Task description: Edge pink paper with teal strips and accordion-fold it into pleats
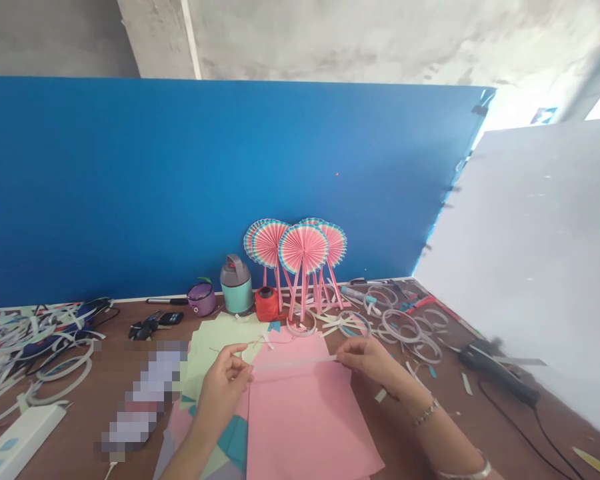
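Observation:
My left hand (226, 380) and my right hand (370, 360) each pinch one end of a thin whitish strip (295, 363), stretched level between them. The strip hangs just above a pink paper sheet (305, 413) on the brown table (455, 413). Pale green sheets (215, 347) lie under and behind my left hand. Teal paper pieces (233, 440) show by my left wrist. A bracelet sits on my right wrist.
Several pink-and-teal paper fans (295, 250) on sticks lean against the blue partition (180, 187). In front stand a red thread spool (267, 303), a teal bottle (236, 285) and a purple pot (201, 299). Tape rings (405, 327) lie right, a glue gun (495, 370) far right, white strip scraps (25, 353) left.

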Demonstrator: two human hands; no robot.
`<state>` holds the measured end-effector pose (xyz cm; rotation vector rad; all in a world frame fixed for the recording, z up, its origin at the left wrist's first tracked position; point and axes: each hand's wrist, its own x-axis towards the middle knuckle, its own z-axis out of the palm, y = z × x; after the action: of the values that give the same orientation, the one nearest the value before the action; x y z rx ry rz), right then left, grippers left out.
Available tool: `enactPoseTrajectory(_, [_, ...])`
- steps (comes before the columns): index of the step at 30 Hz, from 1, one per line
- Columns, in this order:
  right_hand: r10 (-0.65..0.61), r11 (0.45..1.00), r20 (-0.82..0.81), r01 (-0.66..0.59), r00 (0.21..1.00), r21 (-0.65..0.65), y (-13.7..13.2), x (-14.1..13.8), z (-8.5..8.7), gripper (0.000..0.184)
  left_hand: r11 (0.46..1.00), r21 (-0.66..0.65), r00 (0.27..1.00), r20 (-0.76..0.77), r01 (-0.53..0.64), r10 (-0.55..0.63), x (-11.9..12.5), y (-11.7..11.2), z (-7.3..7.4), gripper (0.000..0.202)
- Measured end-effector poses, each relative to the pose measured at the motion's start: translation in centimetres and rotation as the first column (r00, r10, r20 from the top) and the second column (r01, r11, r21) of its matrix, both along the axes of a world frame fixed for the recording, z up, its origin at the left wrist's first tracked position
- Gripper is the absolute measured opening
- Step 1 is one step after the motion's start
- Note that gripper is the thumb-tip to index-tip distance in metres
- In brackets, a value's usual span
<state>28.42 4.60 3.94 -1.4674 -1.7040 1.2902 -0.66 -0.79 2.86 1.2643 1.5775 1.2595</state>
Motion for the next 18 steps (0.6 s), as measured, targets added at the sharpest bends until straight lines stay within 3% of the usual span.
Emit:
enactPoseTrajectory(7, [0.031, 0.995, 0.032, -0.028, 0.999, -0.099, 0.6, 0.5, -2.4, 0.023, 0.989, -0.123, 0.994, -0.047, 0.087, -0.094, -0.2, 0.6, -2.5, 0.035])
enactPoseTrajectory(11, [-0.015, 0.999, 0.128, 0.019, 0.992, -0.031, 0.9, -0.1, -3.8, 0.056, 0.981, -0.161, 0.977, -0.168, 0.105, -0.131, -0.3, 0.8, -3.3, 0.033])
enactPoseTrajectory(18, [-0.129, 0.987, 0.399, 0.079, 0.908, 0.141, 0.7, -1.0, -3.7, 0.046, 0.985, -0.162, 0.913, -0.39, 0.056, -0.116, -0.2, 0.7, -3.4, 0.033])
